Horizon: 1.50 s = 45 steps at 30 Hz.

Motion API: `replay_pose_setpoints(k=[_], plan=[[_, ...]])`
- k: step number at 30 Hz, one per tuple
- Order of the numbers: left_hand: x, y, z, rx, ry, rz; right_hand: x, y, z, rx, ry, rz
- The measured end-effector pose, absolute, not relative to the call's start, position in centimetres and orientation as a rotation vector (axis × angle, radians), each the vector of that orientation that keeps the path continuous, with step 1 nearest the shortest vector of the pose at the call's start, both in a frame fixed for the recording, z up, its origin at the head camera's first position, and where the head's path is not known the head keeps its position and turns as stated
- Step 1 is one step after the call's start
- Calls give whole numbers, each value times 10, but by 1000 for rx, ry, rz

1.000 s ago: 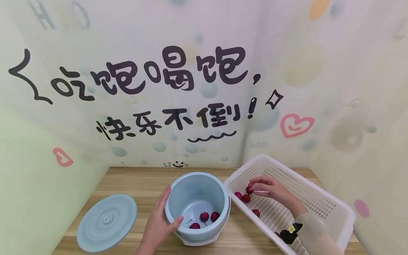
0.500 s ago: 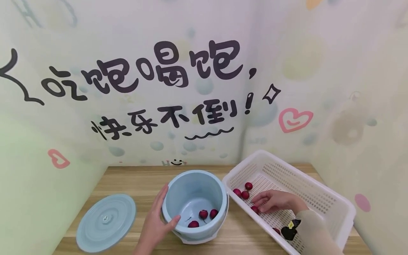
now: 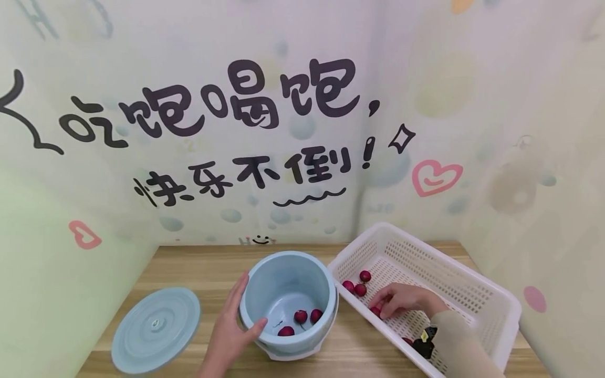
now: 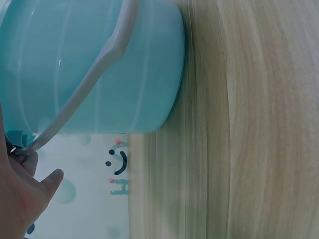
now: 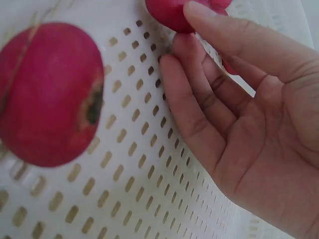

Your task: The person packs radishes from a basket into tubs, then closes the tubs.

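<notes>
My left hand (image 3: 229,328) holds the light blue bucket (image 3: 295,344) at its left side, thumb over the rim and fingers along the outside. Several red radishes lie inside, one of them a radish (image 3: 300,316) near the middle. In the left wrist view the bucket's pale handle (image 4: 82,92) hangs down its wall, its pivot by my fingers. Over in the white basket (image 3: 512,320), my right hand (image 3: 406,298) pinches a radish (image 5: 167,12) between thumb and fingertips. Another radish (image 5: 52,94) lies close to that wrist's camera.
A round blue lid (image 3: 156,331) lies on the wooden table (image 3: 203,262) left of the bucket. Three radishes, including one radish (image 3: 365,276), sit in the basket's far left corner. The basket stands close beside the bucket, near the printed wall (image 3: 283,157).
My right hand has left the far radishes, come nearer along the basket's left side and taken hold of another radish. My left hand stays at the bucket. The head view has shifted slightly.
</notes>
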<state>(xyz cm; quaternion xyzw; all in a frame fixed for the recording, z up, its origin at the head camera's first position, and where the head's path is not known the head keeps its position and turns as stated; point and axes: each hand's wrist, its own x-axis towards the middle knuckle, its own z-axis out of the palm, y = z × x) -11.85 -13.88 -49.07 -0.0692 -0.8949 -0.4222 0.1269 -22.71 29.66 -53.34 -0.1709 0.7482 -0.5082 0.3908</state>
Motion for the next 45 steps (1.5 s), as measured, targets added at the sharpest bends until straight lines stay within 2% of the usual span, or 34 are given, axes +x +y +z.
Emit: replay_pose_setpoints(k=[24,32,45], plan=[[-116,-140,-492,-213,-2601,-1227,-227,305,-535,-386,1782,-1457],[-120,-140,-492,-211,-2594,-1240,-236,305,-528,-450,1665,-1551],[-122,-140,-493,-239,-2566,-1224,-232,296,-500,-540,1757,-1598]])
